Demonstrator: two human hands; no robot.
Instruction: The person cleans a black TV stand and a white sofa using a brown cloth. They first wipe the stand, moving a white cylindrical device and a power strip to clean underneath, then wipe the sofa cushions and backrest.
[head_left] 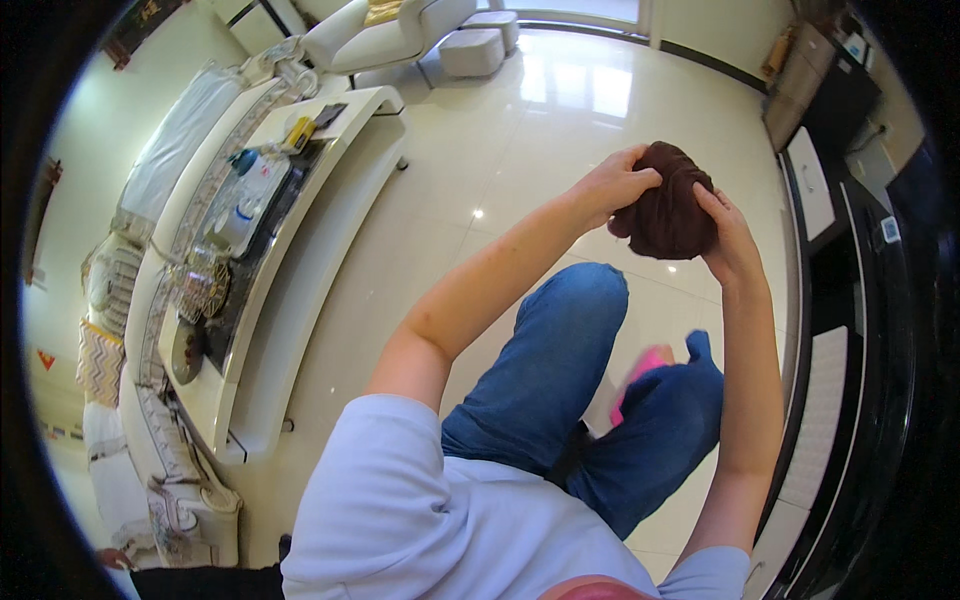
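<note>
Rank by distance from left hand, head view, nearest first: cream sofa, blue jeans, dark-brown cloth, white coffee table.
1. Dark-brown cloth: held between left hand and right hand.
2. Blue jeans: below the hands.
3. White coffee table: off left.
4. Cream sofa: farther left, beyond the table.

Dark brown cloth bundle [668, 205], held between the left hand [615, 187] and the right hand [732, 238]. The fabric was gathered into a compact, rounded mass, its surface matte and creased, with soft folds running between the two hands. Its upper left side lay in the left hand's grip, under the thumb; its right edge met the right hand's digits. A small lobe protruded just below the left hand, and the fullest part sagged between both.
</note>
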